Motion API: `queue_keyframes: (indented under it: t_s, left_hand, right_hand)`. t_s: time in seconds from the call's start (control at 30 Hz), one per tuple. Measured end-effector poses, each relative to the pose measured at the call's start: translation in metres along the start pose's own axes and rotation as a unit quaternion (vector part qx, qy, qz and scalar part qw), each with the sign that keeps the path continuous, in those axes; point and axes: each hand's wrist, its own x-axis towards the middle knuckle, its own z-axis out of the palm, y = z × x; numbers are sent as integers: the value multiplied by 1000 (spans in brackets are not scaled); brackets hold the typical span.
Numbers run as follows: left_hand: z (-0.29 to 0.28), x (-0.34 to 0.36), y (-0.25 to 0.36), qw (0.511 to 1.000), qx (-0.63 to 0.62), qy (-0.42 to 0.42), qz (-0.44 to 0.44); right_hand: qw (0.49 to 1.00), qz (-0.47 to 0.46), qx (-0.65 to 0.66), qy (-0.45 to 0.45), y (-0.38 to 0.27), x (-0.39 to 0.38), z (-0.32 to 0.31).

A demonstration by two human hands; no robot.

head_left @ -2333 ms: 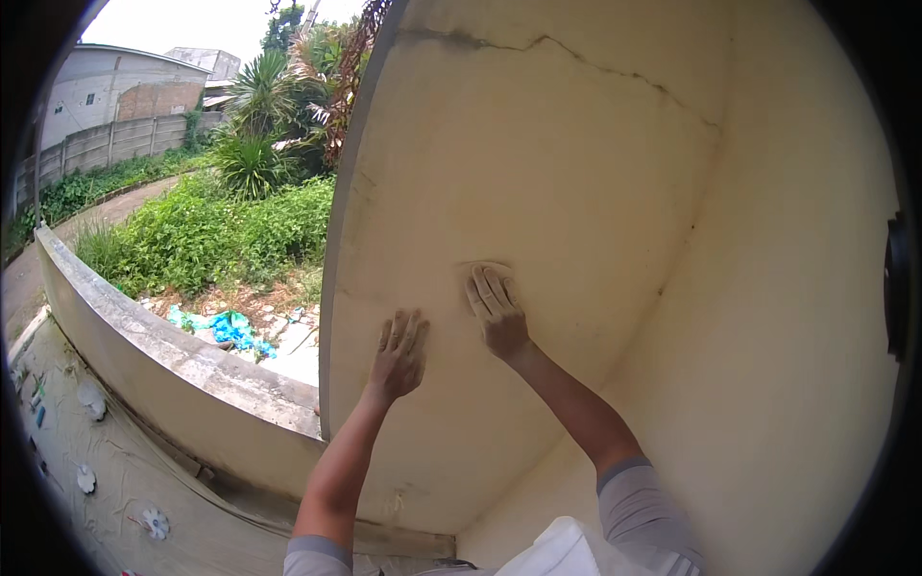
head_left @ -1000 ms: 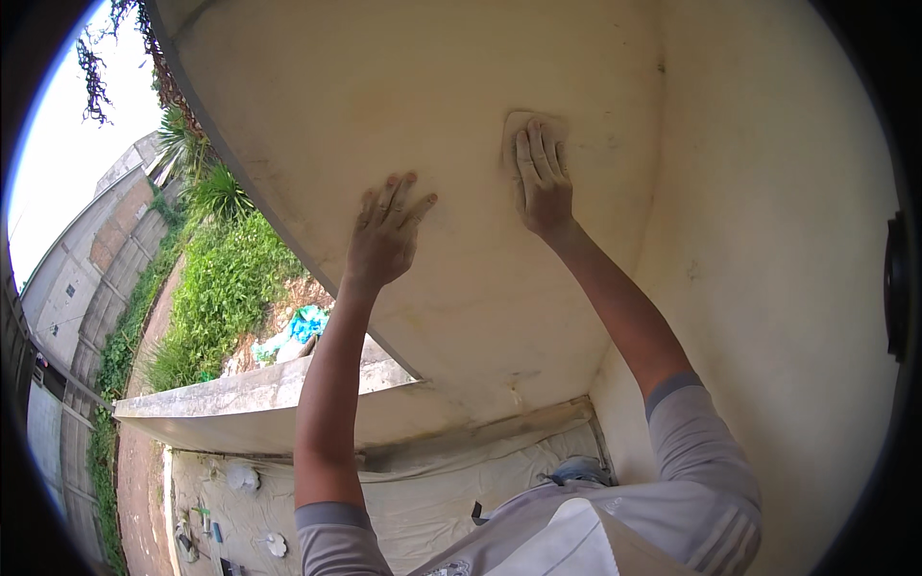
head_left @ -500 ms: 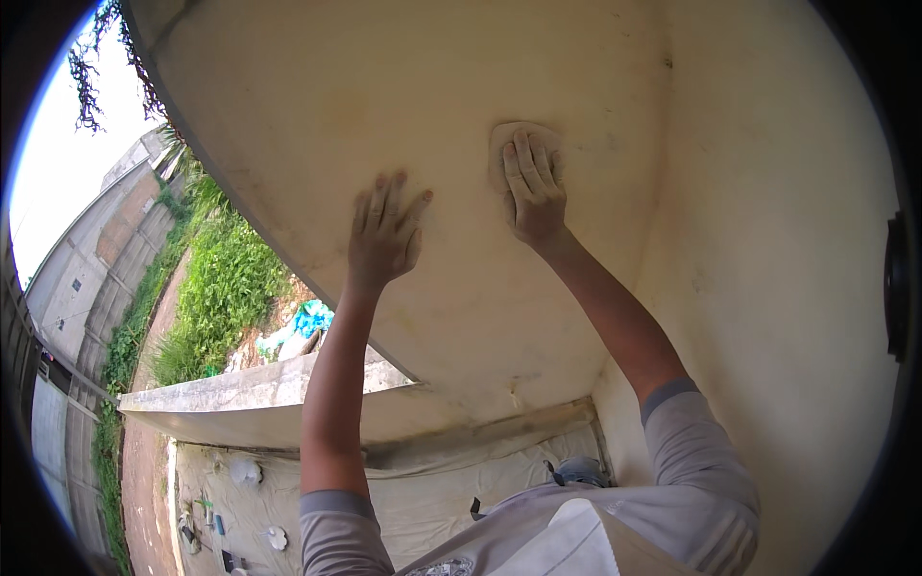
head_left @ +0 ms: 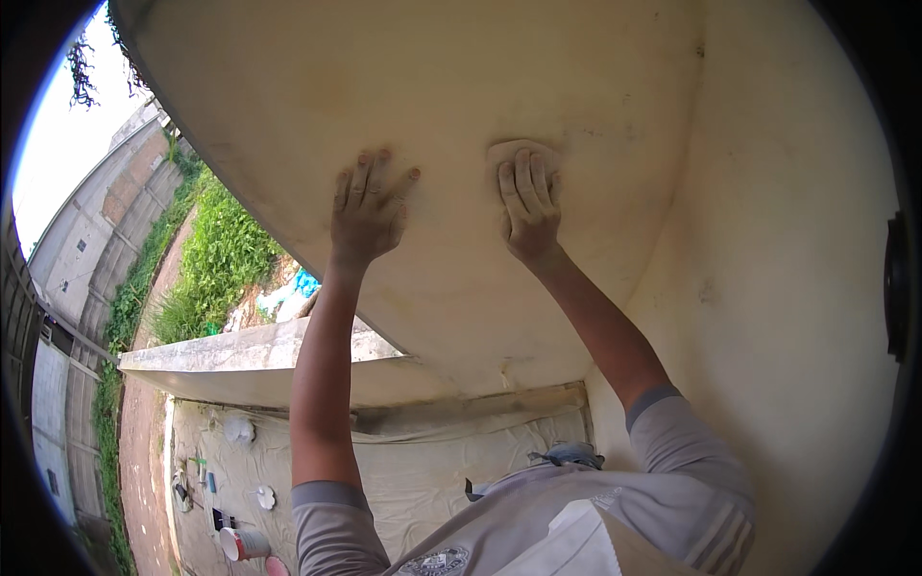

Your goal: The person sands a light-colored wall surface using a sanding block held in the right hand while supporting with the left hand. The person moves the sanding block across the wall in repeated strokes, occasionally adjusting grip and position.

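Cream wall (head_left: pixel 461 86) | left hand (head_left: pixel 365 206) flat, grip open | right hand (head_left: pixel 526 206) presses sanding pad (head_left: pixel 523 149)

cream wall (head_left: pixel 480 86) | low parapet (head_left: pixel 240 360) | covered floor (head_left: pixel 423 470) | daylight

Only one view is showing here — a fisheye camera on the person's head, sitting close behind the raised arms. It is facing a cream wall (head_left: pixel 576 86) that is filling the upper and centre frame, near enough that both hands are lying mid-frame: the left hand (head_left: pixel 365 206) left of centre, the right hand (head_left: pixel 526 206) just right of it. The forearms are coming in from the lower edge, above the grey shirt (head_left: pixel 576 518). At the lower left the lens is looking down past a ledge (head_left: pixel 250 360) to a sheeted floor (head_left: pixel 423 470) — and further left, out to grass (head_left: pixel 206 269). Straight edges are bending toward the dark rim.
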Motion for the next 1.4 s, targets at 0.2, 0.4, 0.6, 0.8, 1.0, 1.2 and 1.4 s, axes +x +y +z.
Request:
queue_keyframes:
  t_s: [0.2,0.4,0.6,0.8,1.0,1.2,1.4]
  left_hand:
    - [-4,1,-1,1000,11,-19,-7]
    - [-8,-4,2,1000,5,-17,-12]
    - [-12,4,18,997,-20,-42,-58]
    - [-2,-3,23,997,-4,-24,-78]
    - [2,-16,29,995,-15,-14,-102]
    - [10,-80,24,990,-18,-37,-138]
    - [28,-142,44,984,-80,-33,-154]
  right_hand:
    - [996,-62,-33,-62,80,-128,-16]
    - [1000,18,4,18,-5,37,-4]
    - [996,-59,-9,-60,56,-96,-3]
    - [999,-38,13,1,-6,28,-5]
    - [982,-135,21,-127,22,-103,8]
    - [999,-7,50,12,-12,1,10]
    - [991,-95,-14,-98,-76,-65,47]
